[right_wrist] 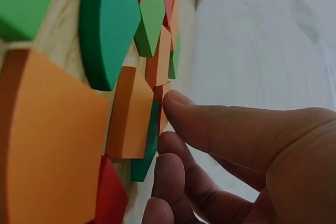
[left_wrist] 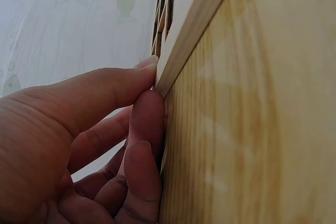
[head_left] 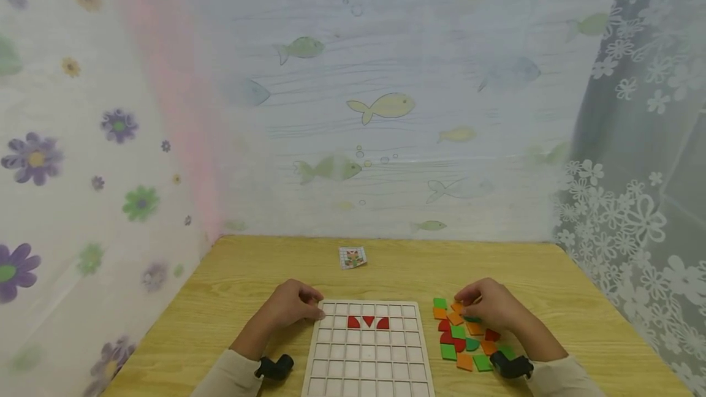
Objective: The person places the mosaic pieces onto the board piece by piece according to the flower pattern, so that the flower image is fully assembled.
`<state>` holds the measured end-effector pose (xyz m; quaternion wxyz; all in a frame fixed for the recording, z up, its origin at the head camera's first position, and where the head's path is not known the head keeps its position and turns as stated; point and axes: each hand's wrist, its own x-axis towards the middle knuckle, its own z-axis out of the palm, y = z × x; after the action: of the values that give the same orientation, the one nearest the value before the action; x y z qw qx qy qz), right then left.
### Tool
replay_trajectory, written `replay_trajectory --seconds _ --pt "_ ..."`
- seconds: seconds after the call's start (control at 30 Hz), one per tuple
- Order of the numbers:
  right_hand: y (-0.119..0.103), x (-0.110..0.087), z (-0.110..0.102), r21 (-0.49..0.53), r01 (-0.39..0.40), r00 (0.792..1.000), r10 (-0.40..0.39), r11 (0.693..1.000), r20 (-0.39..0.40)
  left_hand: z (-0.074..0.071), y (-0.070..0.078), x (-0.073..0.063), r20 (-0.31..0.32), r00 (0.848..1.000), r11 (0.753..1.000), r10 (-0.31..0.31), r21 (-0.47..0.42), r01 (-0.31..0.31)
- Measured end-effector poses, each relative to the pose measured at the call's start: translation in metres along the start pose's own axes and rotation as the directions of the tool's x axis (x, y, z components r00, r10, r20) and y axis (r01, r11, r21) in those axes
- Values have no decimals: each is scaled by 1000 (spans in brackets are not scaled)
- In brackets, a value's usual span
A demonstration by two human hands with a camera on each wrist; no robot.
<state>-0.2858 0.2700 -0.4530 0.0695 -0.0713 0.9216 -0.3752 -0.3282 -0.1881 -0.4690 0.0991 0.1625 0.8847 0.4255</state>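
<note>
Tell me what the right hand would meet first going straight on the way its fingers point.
Most likely the right hand would meet the orange piece between thumb and index; whether they already touch is unclear. Beyond it, the green square seems next.

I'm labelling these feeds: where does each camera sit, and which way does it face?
Head: on the head, facing forward and down at board and tiles; left hand, right hand and sleeves show.
Left wrist: on that wrist, facing the board's edge; left hand shows.
Right wrist: on that wrist, facing the tiles; right hand shows.
Shared: head and left wrist show the board.
</note>
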Motion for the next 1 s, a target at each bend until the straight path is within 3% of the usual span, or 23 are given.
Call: replay_trajectory --seconds 0.77,1.0 --pt "-3 4 7 -50 -66 997 64 997 -47 -1 -3 2 14 1000 1000 8 4 -8" --pt "-6 5 8 -83 -52 998 48 995 -52 -2 -6 3 18 999 1000 29 -6 -29"
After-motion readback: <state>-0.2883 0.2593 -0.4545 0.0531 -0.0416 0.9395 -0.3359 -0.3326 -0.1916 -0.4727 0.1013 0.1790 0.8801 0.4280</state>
